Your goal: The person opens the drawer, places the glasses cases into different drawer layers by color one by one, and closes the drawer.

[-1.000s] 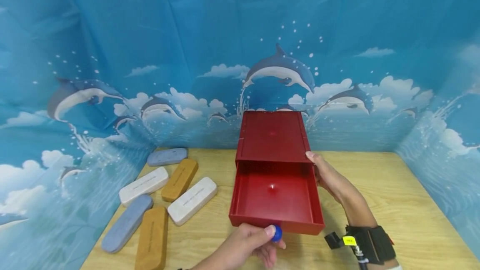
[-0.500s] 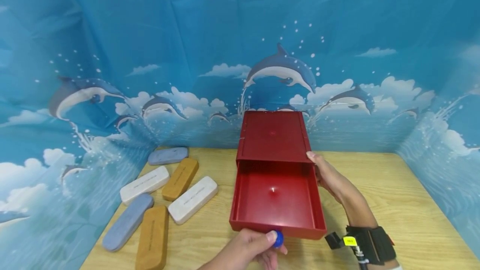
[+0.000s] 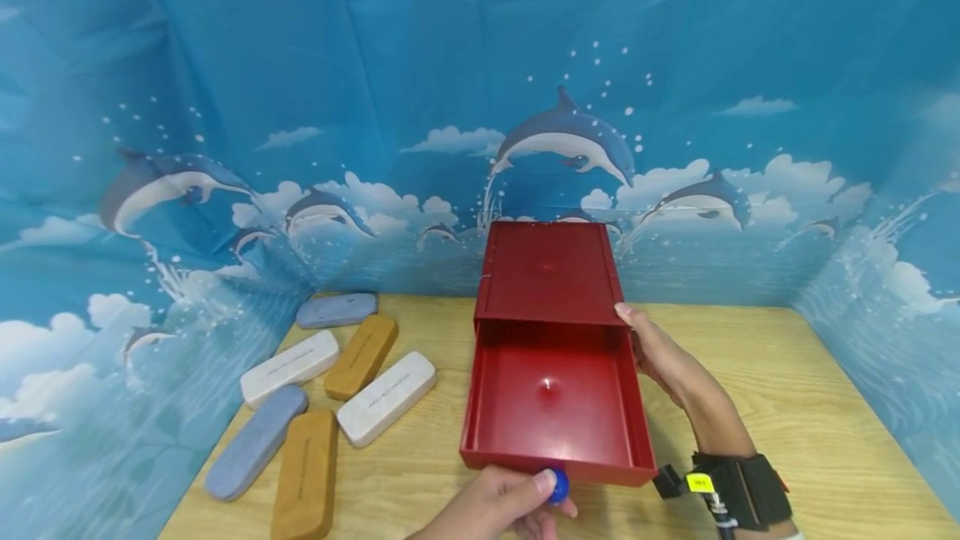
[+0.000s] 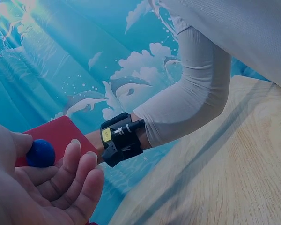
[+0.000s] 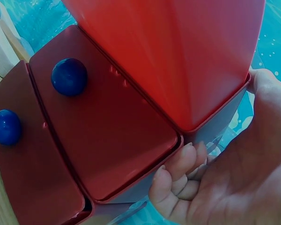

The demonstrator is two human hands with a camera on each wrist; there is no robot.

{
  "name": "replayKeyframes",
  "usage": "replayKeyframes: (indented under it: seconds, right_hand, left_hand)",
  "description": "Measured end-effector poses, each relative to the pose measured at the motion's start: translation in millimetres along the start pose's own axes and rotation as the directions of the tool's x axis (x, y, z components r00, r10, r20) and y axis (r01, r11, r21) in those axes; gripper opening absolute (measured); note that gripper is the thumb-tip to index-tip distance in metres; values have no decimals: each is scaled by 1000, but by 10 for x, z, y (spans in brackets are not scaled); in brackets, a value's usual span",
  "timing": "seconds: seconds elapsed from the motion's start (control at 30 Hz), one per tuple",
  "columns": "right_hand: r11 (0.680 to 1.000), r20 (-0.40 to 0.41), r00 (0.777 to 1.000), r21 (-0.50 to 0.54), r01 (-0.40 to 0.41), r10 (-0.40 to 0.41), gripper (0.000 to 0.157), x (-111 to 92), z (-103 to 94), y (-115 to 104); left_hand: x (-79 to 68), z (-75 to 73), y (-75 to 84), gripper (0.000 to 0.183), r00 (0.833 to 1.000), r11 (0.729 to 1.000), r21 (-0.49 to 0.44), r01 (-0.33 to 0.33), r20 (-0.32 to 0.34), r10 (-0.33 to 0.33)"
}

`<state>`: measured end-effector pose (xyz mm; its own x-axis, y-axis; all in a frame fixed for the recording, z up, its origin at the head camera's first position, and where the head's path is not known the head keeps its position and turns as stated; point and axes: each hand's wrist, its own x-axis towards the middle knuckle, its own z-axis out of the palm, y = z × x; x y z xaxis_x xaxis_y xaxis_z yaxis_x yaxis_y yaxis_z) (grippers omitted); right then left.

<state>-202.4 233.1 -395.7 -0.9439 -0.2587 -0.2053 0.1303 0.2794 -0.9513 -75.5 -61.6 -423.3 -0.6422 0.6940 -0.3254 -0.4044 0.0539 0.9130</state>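
A dark red drawer cabinet [image 3: 551, 273] stands at the back of the table, its top drawer [image 3: 551, 432] pulled far out and bare inside. My left hand [image 3: 495, 507] pinches the round blue knob [image 3: 559, 486] on that drawer's front, thumb on top; the left wrist view shows the knob against the thumb. With its thumb at the top edge and its fingers bent against the side, my right hand [image 3: 660, 352] holds the cabinet's right side. Two lower drawers [image 5: 112, 126] are closed in the right wrist view, each with a blue knob [image 5: 69, 77].
Several oblong cases lie on the wooden table [image 3: 810, 407] to the left: blue ones [image 3: 258, 444], white ones [image 3: 386, 398] and ochre ones [image 3: 303, 473]. A blue dolphin-print curtain [image 3: 420, 65] encloses the back and sides. A black camera strap [image 3: 738, 490] wraps the right wrist.
The top drawer has slid a little farther out toward me, with my left hand moving along on its knob. My right hand keeps its place on the cabinet.
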Motion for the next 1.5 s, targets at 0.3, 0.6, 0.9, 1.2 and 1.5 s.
replayKeyframes:
  seconds: [0.3, 0.6, 0.9, 1.2, 1.5]
  right_hand:
    - [1000, -8, 1000, 9, 3, -3, 76, 6, 14, 13]
    - [1000, 6, 1000, -3, 15, -15, 78, 5, 17, 7]
    - [1000, 10, 1000, -8, 12, -12, 79, 1, 9, 1]
    - [1000, -3, 1000, 1, 13, -13, 77, 7, 20, 21]
    - [1000, 4, 1000, -9, 7, -7, 79, -1, 6, 11]
  left_hand:
    - [-11, 17, -19, 57, 999, 997, -69, 19, 34, -17]
    - [-12, 1, -39, 59, 998, 998, -63, -12, 53, 16]
    - [-22, -61, -6, 53, 995, 999, -9, 32, 91, -31]
    - [-158, -323, -49, 33, 983, 986, 149, 73, 157, -97]
    - [-235, -717, -84, 29, 996, 878, 469, 92, -27, -90]
